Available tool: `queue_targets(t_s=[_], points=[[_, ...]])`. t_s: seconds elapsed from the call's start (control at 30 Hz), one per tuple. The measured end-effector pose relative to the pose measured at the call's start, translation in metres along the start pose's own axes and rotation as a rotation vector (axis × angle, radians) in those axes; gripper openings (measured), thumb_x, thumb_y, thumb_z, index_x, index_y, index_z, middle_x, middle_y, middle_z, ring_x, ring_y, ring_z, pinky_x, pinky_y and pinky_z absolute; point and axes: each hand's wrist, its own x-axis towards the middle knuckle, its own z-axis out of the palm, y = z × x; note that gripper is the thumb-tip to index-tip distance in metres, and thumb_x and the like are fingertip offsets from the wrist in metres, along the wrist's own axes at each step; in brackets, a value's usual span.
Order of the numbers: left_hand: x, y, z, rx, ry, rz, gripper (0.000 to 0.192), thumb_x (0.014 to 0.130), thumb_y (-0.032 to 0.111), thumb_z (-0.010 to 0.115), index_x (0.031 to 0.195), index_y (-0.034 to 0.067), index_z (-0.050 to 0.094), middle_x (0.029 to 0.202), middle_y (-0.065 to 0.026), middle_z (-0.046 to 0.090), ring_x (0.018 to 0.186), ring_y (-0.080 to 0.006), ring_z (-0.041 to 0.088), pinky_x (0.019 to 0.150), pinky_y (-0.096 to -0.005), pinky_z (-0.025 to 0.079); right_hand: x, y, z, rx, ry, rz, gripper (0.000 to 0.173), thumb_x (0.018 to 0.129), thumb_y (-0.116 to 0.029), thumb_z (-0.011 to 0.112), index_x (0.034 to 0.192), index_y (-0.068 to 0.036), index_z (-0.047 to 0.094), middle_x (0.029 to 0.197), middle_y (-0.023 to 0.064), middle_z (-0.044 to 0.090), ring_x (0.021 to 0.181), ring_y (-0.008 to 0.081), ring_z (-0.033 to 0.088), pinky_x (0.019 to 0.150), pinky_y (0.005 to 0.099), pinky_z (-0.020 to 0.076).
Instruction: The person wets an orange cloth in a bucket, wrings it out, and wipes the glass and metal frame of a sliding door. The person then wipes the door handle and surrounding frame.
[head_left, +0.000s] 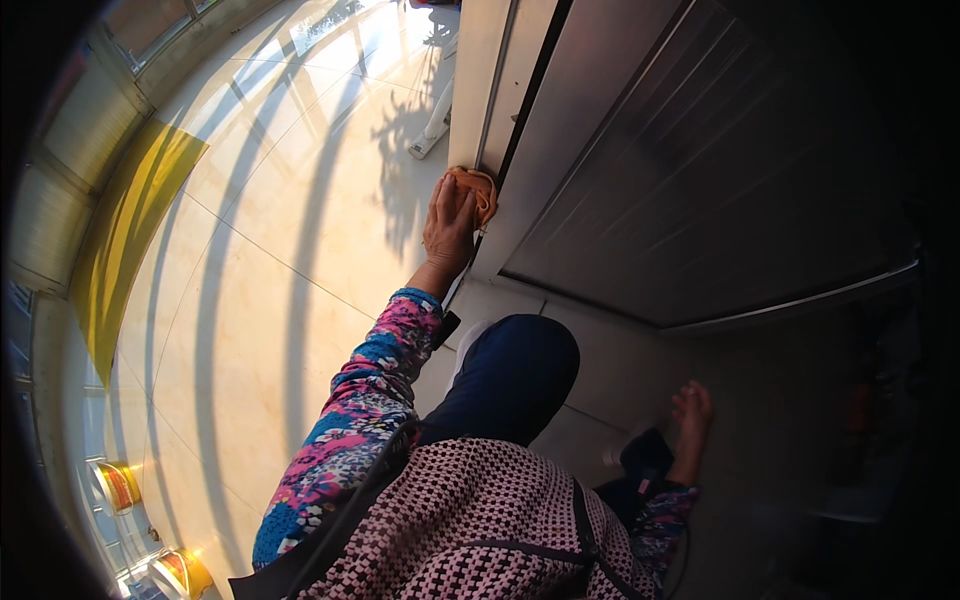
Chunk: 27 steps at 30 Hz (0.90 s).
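My left hand (450, 227) presses a folded orange-brown cloth (480, 193) against the lower part of a pale metal door frame (480, 97). The fingers lie spread over the cloth, which bunches up at the frame's grooved edge. Right beside it, a door with a metal border (517, 221) and a dark ribbed panel (705, 172) stands to the right. My right hand (694, 403) hangs low on the right over the shaded floor, away from the door. Its fingers are loosely curled, and I see nothing in them.
Sunlit floor tiles (262, 300) stretch to the left, crossed by curved shadows. Against the far-left wall lies a yellow sunlit strip (142, 225). Two yellow buckets (116, 486) stand at lower left. A white bar-like object (431, 131) lies beyond the frame. My bent knee (517, 367) is below the door.
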Motion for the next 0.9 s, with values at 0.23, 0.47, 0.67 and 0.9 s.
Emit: queue_targets(t_s=[0.23, 0.47, 0.67, 0.9], points=[[-0.028, 0.012, -0.03, -0.136, -0.339, -0.308, 0.032, 0.089, 0.015, 0.07, 0.12, 0.012, 0.063, 0.137, -0.0169, 0.056, 0.111, -0.0365, 0.062, 0.087, -0.0431, 0.055, -0.007, -0.006, 0.005, 0.022, 0.02, -0.036, 0.039, 0.102, -0.033, 0.06, 0.132, -0.01, 0.06, 0.117, 0.0042, 0.065, 0.099, 0.0156, 0.065, 0.077, 0.0321, 0.0507], [0.096, 0.061, -0.113, -0.515, 0.087, -0.089, 0.041, 0.093, 0.014, 0.066, 0.133, 0.006, 0.059, 0.134, -0.019, 0.055, 0.123, -0.035, 0.057, 0.103, -0.0415, 0.048, 0.063, -0.035, -0.03, 0.242, 0.265, -0.256, 0.05, 0.103, -0.037, 0.058, 0.144, -0.007, 0.053, 0.13, 0.0084, 0.062, 0.114, 0.0185, 0.061, 0.093, 0.0365, 0.0518], [0.279, 0.138, -0.177, -0.567, 0.546, 0.207, 0.058, 0.089, 0.0, 0.066, 0.144, 0.008, 0.049, 0.15, -0.0148, 0.042, 0.14, -0.0334, 0.044, 0.114, -0.0411, 0.042, 0.074, -0.116, -0.068, 0.271, 0.335, -0.468, 0.066, 0.103, -0.051, 0.055, 0.154, -0.01, 0.044, 0.154, 0.0083, 0.047, 0.14, 0.0217, 0.044, 0.114, 0.0362, 0.0346], [0.306, 0.143, -0.196, -0.492, 0.559, 0.168, 0.068, 0.089, 0.021, 0.074, 0.148, 0.006, 0.045, 0.149, -0.0209, 0.044, 0.138, -0.0418, 0.047, 0.113, -0.0483, 0.042, 0.077, -0.16, -0.083, 0.459, 0.532, -0.705, 0.068, 0.106, -0.048, 0.049, 0.154, 0.0, 0.04, 0.157, 0.0166, 0.044, 0.145, 0.0277, 0.041, 0.119, 0.0376, 0.0311]])
